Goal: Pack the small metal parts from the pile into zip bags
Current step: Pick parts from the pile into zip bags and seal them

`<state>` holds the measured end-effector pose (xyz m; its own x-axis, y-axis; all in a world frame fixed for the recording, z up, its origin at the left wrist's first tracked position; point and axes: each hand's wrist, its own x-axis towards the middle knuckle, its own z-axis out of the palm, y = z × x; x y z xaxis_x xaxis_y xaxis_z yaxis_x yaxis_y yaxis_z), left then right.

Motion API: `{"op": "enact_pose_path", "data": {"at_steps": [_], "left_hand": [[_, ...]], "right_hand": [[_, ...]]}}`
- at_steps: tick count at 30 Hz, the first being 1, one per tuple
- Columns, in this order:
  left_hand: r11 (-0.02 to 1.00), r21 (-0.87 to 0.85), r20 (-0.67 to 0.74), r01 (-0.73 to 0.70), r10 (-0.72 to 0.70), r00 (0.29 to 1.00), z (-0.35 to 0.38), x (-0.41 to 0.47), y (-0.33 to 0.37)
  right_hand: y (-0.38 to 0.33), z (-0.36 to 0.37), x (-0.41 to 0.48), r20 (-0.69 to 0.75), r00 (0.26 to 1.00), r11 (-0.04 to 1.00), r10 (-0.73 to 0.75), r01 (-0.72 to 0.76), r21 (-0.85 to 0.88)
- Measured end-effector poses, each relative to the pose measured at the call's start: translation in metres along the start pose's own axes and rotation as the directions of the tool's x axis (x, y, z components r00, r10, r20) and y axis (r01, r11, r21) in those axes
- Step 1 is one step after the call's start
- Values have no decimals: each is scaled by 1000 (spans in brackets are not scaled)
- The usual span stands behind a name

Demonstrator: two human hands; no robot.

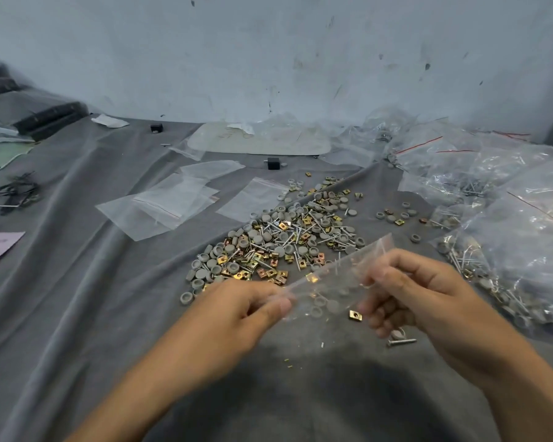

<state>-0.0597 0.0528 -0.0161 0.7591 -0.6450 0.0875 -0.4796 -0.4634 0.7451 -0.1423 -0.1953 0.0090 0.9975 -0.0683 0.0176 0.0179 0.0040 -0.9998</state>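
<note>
A pile of small parts (281,240), grey caps, gold square nuts and silver rivets, lies on the grey cloth (109,298) ahead of me. Just in front of the pile I hold a small clear zip bag (332,282) tilted in the air. My left hand (246,309) pinches its left corner. My right hand (422,298) grips its right end, with some small parts tucked under its curled fingers. A few grey caps and a gold nut (354,314) show through the bag. A loose rivet (401,342) lies under my right hand.
Several empty zip bags (170,205) lie flat to the left of the pile. Filled clear bags (517,224) are heaped along the right side. Two small black blocks (273,163) and a large clear sheet (259,138) sit near the wall. Dark items lie at far left.
</note>
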Motion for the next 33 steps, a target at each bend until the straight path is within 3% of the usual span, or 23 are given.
{"op": "enact_pose_path", "data": {"at_steps": [2,7,12,15,18,23,25,27,28,30,33], "left_hand": [[994,112,-48,-11,17,999,5,-1,0],[1000,-5,-76,29,-30,997,22,-2,15],[997,-31,247,77,-67,967,19,-7,16],[939,-308,302,153,-56,952,24,-5,22],[857,-500,201,128,-29,979,36,-4,28],[784,-607,107,131,-83,991,46,-2,31],[882,-465,107,75,-28,994,42,-1,31],[990,-140,34,-24,29,999,32,0,21],[998,48,-30,-43,44,999,22,3,12],[952,300,-165,69,-19,986,-4,7,-6],[826,422,-278,373,-274,921,-41,11,-38]], "right_hand": [[-2,-6,0,-74,996,998,-48,44,-43],[2,-3,4,-158,970,982,-184,177,-61],[2,3,4,-174,945,949,-277,240,-204],[4,7,3,-144,947,945,-287,255,-204],[5,9,4,-146,953,960,-266,248,-127],[9,12,11,-279,930,944,-240,290,156],[8,12,13,-312,919,921,-242,319,225],[8,6,12,-334,905,923,-263,337,188],[7,1,11,-353,895,931,-274,339,137],[3,-9,9,-393,869,943,-301,332,13],[1,-24,5,-399,844,933,-359,314,-174]]}}
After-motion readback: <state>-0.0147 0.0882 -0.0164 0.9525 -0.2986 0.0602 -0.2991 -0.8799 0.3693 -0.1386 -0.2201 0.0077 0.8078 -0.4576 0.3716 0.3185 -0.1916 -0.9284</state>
